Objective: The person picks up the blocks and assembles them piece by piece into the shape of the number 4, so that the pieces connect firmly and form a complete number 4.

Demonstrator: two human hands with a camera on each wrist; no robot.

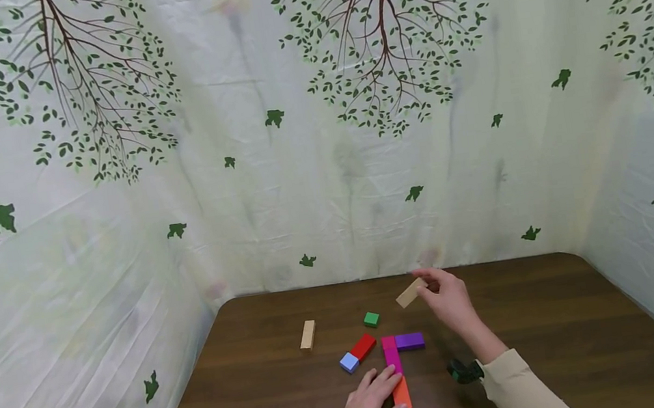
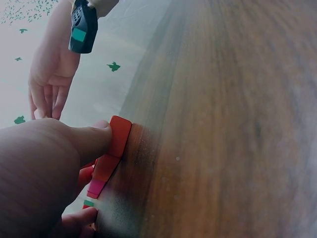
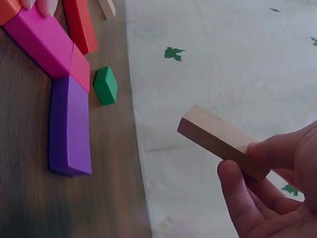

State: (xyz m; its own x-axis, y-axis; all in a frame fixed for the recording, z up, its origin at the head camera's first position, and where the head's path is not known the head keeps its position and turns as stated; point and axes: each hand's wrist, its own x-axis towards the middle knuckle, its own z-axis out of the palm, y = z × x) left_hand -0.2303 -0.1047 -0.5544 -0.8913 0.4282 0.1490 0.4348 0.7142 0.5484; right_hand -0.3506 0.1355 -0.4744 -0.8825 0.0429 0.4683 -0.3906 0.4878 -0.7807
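Observation:
My right hand [image 1: 448,298] pinches a plain wooden block [image 1: 410,293] between thumb and fingers; in the right wrist view the block [image 3: 218,136] is held near one end, tilted. On the table, an orange block [image 1: 402,395], a magenta block [image 1: 392,359], a small pink block [image 1: 389,342] and a purple block [image 1: 410,341] join in a row that bends right at its far end. My left hand [image 1: 366,405] rests along the row's left side. Its fingertips touch the row where magenta meets orange, and its thumb [image 2: 94,139] lies against the orange block's near end.
Left of the row, a red block [image 1: 363,347] meets a light blue cube [image 1: 349,362]. Farther back sits a green block [image 1: 371,319], and a second plain wooden block [image 1: 308,335] lies at the left. A leaf-printed cloth [image 1: 355,228] hangs behind the brown table [image 1: 253,393].

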